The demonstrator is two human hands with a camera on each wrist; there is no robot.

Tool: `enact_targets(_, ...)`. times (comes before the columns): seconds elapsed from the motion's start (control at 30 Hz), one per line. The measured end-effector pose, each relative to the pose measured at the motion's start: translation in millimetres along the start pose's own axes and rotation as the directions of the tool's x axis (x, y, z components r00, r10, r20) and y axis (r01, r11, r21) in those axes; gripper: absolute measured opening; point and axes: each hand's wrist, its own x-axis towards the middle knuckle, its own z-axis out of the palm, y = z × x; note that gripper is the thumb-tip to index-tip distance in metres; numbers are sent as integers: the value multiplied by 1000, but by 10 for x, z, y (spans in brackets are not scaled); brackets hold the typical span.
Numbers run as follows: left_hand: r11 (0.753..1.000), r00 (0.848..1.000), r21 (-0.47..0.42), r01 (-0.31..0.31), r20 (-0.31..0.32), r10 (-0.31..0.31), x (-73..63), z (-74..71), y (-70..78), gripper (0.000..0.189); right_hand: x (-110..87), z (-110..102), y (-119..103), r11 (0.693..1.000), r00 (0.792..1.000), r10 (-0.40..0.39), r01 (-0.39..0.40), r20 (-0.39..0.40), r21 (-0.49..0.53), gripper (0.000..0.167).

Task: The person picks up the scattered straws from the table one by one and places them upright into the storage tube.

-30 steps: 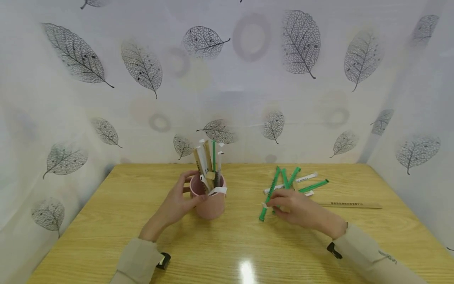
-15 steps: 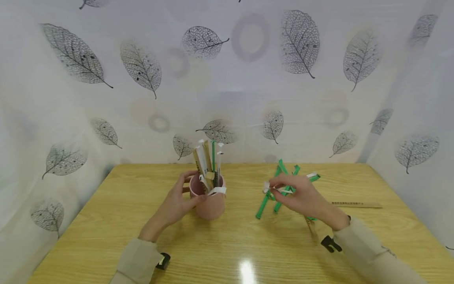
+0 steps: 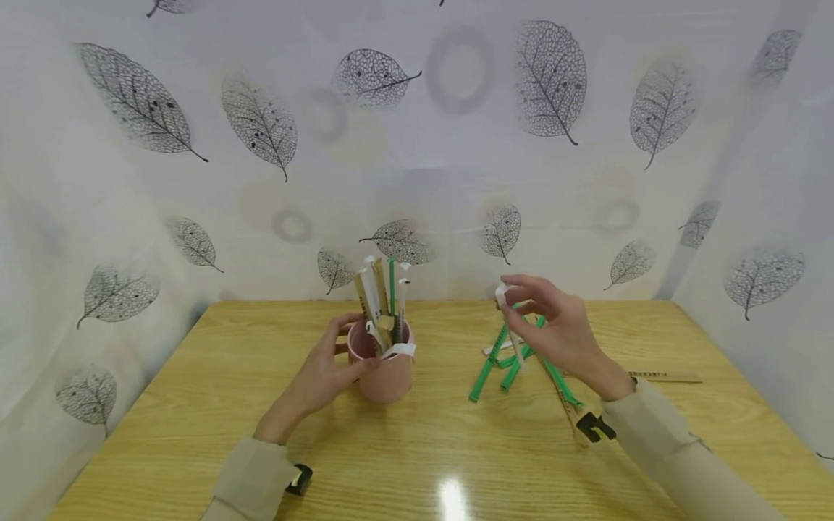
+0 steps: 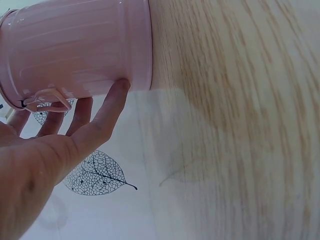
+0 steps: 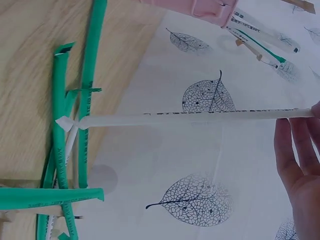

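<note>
My left hand [image 3: 326, 373] grips a pink metal pail [image 3: 386, 382], thumb at the near rim and fingers round its far side. In the left wrist view a small loop handle [image 4: 52, 100] shows on the pail's side. Several white, brown and green paper-wrapped straws [image 3: 381, 289] stand in it. My right hand [image 3: 563, 325] pinches one white paper-wrapped straw [image 5: 200, 118] by its upper end, and it hangs down over the pile. Below that hand lie several green paper-wrapped straws [image 3: 485, 373], crossing one another on the table, with white ones among them.
A brown paper-wrapped straw [image 3: 671, 376] lies to the right of the pile, partly behind the right wrist. Another brown one [image 3: 564, 402] lies under a green straw. The wooden table [image 3: 404, 463] ends at a leaf-patterned curtain [image 3: 456, 181] at the back.
My right hand has picked a white paper-wrapped straw out of the pile and raised it. Green straws have shifted, and a brown one shows below the hand. The left hand and pail stay put.
</note>
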Motion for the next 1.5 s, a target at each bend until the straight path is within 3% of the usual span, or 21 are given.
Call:
enact_targets(0.33,1000,1000,7,-4,-2,4,1,-11,-9,73,296,126,-10,999,996,12,-8,-84,48,34)
enact_targets(0.67,1000,1000,0,-11,-5,11,12,-24,-2,73,793,402,-185,986,976,88,-57,-199,157,27)
enact_targets(0.9,999,999,0,-32,-3,32,18,-28,-27,72,1039,615,-292,965,965,65,5,-256,264,29)
enact_targets(1.07,999,999,4,-35,-10,35,20,-26,-29,72,1084,758,-302,954,960,56,29,-274,299,29)
enact_targets(1.3,1000,1000,7,-11,-5,11,14,-5,-29,73,979,874,-267,958,968,130,-67,-216,277,27)
enact_targets(1.5,1000,1000,9,-7,-3,7,11,0,-34,73,886,927,-209,960,976,150,-106,-155,259,27)
